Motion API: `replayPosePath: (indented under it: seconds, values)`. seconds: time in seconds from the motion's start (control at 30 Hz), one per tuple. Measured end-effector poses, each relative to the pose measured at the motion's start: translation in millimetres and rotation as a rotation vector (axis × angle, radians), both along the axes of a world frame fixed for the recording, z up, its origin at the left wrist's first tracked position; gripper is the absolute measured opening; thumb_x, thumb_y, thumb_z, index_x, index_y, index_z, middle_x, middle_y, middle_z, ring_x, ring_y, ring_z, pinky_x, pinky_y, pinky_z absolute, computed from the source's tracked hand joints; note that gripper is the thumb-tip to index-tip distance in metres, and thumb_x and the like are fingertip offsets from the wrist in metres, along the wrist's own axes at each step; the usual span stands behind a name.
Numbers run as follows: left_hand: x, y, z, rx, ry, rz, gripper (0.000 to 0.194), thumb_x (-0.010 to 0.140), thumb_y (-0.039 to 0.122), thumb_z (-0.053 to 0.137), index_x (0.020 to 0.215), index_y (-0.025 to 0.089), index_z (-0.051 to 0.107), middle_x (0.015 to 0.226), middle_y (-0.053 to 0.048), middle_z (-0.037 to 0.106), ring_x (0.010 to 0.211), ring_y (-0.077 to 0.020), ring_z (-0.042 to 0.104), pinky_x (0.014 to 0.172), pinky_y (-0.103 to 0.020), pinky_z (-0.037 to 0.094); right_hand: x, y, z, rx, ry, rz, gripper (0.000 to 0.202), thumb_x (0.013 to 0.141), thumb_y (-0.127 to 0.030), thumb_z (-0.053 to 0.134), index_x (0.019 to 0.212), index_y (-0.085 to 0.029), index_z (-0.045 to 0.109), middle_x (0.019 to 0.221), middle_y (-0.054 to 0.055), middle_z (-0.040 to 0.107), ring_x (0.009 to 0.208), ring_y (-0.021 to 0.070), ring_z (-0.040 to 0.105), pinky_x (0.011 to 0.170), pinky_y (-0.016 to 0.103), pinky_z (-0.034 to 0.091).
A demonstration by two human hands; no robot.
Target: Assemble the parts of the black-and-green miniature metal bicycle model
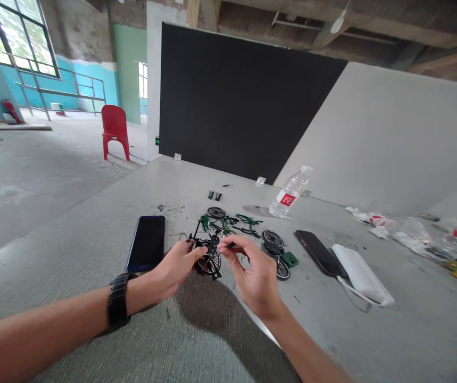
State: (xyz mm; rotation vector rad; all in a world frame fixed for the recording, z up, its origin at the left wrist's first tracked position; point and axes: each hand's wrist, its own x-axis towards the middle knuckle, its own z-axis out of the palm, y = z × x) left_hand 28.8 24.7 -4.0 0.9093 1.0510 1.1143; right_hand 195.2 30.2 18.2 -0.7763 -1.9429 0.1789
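My left hand (174,266), with a black band on its wrist, grips a small black model bicycle (211,260) between thumb and fingers. One spoked wheel of it shows below the thumb. Close on the right, my right hand (258,276) is pinched on a small dark piece (230,245), its tip near the model; its kind is too small to make out. Just beyond lie green and black model bicycle frame parts (248,219) and a loose spoked wheel (216,212). More wheels (273,239) and a green piece (291,259) lie right of my right hand.
A blue-edged phone (147,243) lies at left on the grey table (92,244). To the right are a clear water bottle (291,192), a dark phone (318,252) and a white power bank with a cable (362,273). Plastic wrappers (407,236) lie farther right. A black panel (244,101) stands behind.
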Motion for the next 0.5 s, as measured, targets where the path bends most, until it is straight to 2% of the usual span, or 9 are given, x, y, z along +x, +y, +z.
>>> replayPosePath:
  seconds: [0.1,0.17,0.27,0.4,0.5]
  values:
    - [0,-1,-1.1,0.008,-0.007,-0.03,0.024,0.076,0.038,0.068,0.081,0.016,0.061,0.076,-0.001,0.06,0.071,-0.0155,0.051,0.065,-0.027,0.037,1,0,2.2,0.039,-0.01,-0.012,0.025,0.09,-0.014,0.065,0.112,-0.025,0.062,0.088,-0.001,0.072,0.075,0.0122,0.068,0.074,0.026,0.055]
    - [0,0,-4.1,0.019,-0.028,-0.048,0.025,0.076,0.039,0.069,0.082,0.016,0.061,0.077,-0.001,0.06,0.072,-0.0157,0.052,0.066,-0.028,0.038,2,-1,6.1,0.047,-0.054,0.022,0.026,0.093,-0.012,0.061,0.115,-0.025,0.062,0.095,0.0,0.072,0.083,0.0132,0.068,0.078,0.027,0.055]
    - [-1,1,-8.8,0.024,-0.043,-0.057,0.027,0.076,0.04,0.069,0.082,0.015,0.061,0.078,-0.001,0.06,0.072,-0.0161,0.052,0.066,-0.028,0.037,3,-2,8.9,-0.039,-0.072,0.082,0.025,0.097,-0.011,0.051,0.115,-0.025,0.061,0.104,0.003,0.072,0.095,0.015,0.067,0.083,0.03,0.054]
    - [-1,2,-10.9,0.034,-0.013,-0.07,0.027,0.076,0.042,0.069,0.078,0.016,0.061,0.074,-0.001,0.059,0.071,-0.0164,0.052,0.064,-0.028,0.036,-1,-1,2.6,-0.112,0.024,0.06,0.009,0.091,-0.019,0.064,0.099,-0.023,0.062,0.088,0.0,0.068,0.079,0.0139,0.066,0.074,0.028,0.054]
    - [0,1,-9.8,0.053,-0.02,-0.093,0.029,0.075,0.044,0.069,0.075,0.016,0.061,0.074,-0.002,0.059,0.072,-0.0169,0.052,0.066,-0.029,0.038,-2,0,0.6,-0.062,0.035,0.022,0.016,0.088,-0.02,0.069,0.101,-0.023,0.061,0.084,-0.001,0.064,0.072,0.013,0.061,0.07,0.028,0.053]
